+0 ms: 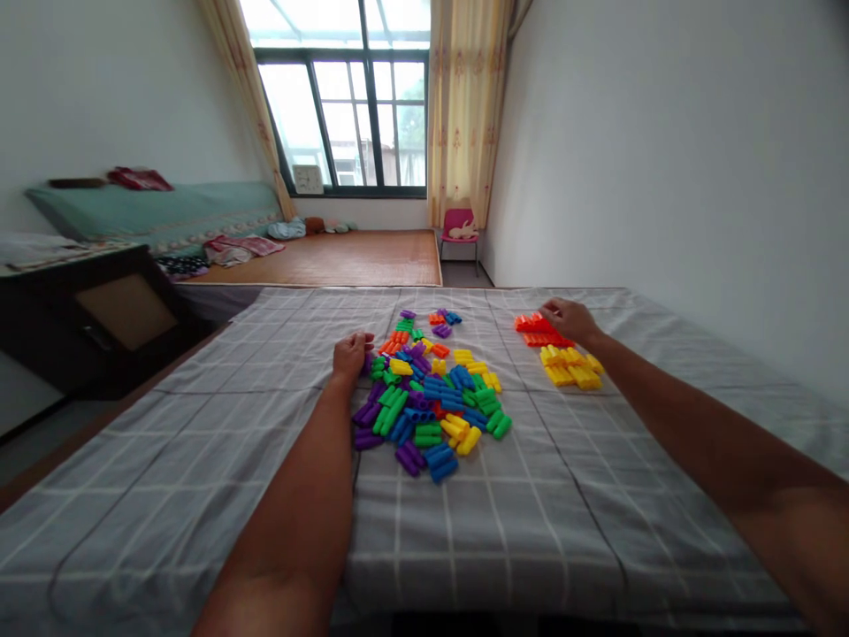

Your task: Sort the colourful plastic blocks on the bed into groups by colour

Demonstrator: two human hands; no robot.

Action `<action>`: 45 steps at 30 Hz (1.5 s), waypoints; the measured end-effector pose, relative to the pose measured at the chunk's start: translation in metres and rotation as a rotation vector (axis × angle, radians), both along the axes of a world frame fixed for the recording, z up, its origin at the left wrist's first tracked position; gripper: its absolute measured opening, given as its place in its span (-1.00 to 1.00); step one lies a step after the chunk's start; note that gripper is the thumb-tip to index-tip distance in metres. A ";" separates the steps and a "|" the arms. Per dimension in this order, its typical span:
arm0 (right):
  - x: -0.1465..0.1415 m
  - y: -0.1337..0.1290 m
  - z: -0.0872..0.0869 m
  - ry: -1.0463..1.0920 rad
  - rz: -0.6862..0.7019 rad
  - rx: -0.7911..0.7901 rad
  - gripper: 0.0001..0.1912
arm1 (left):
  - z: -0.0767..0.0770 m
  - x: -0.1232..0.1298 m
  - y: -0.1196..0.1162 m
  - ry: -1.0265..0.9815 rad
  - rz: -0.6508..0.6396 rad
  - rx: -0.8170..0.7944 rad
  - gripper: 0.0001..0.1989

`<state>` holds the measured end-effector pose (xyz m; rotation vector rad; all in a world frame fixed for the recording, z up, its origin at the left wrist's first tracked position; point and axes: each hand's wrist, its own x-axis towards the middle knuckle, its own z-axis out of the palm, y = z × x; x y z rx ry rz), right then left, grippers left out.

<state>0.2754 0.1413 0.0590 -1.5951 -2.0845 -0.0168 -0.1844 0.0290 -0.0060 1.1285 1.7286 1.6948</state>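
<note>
A heap of plastic tube-shaped building blocks (424,398) in purple, green, blue, yellow and orange lies on the checked cloth. At its far left edge is my left hand (351,356), fingers curled in; anything they hold is hidden. To the right, apart from the heap, orange blocks (544,332) sit in a group. My right hand (569,320) reaches over their far right side, fingers closed and touching an orange block. Directly in front of that group is a cluster of yellow blocks (571,370).
The grey checked cloth (504,531) covers the surface under the blocks. Beyond it lies a low bed with a brown mat (371,252). A dark cabinet (99,310) stands at the left, a pink chair (459,226) at the back, and a white wall (676,159) at the right.
</note>
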 end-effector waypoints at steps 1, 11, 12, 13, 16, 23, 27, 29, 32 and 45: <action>-0.020 -0.003 0.002 -0.014 0.103 -0.018 -0.74 | 0.001 0.001 -0.001 0.001 -0.005 0.002 -0.62; -0.192 -0.030 -0.008 -0.224 0.544 -0.308 -0.68 | -0.003 0.000 0.001 -0.014 0.000 0.013 -0.59; -0.199 -0.031 -0.010 -0.248 0.537 -0.345 -0.69 | -0.004 0.000 0.002 -0.011 -0.003 0.014 -0.60; -0.203 -0.033 -0.012 -0.260 0.526 -0.369 -0.69 | -0.004 0.000 0.003 -0.006 -0.004 0.015 -0.60; -0.207 -0.037 -0.018 -0.227 0.514 -0.358 -0.66 | -0.003 0.001 0.003 0.011 -0.011 0.010 -0.62; -0.141 -0.025 -0.009 -0.096 0.375 -0.186 -0.66 | -0.001 0.000 -0.001 0.026 -0.013 -0.003 -0.61; -0.058 0.000 0.010 -0.128 0.153 -0.200 -0.67 | -0.001 -0.001 0.002 0.037 -0.008 -0.001 -0.63; -0.022 0.010 0.013 -0.193 0.034 -0.197 -0.67 | -0.001 -0.002 0.003 0.051 -0.008 -0.009 -0.64; 0.009 0.016 0.007 -0.293 -0.079 -0.219 -0.70 | -0.002 -0.002 0.003 0.080 -0.013 -0.026 -0.63; -0.004 0.004 0.009 -0.402 -0.166 -0.120 -0.70 | -0.004 -0.003 0.003 0.039 -0.018 -0.008 -0.63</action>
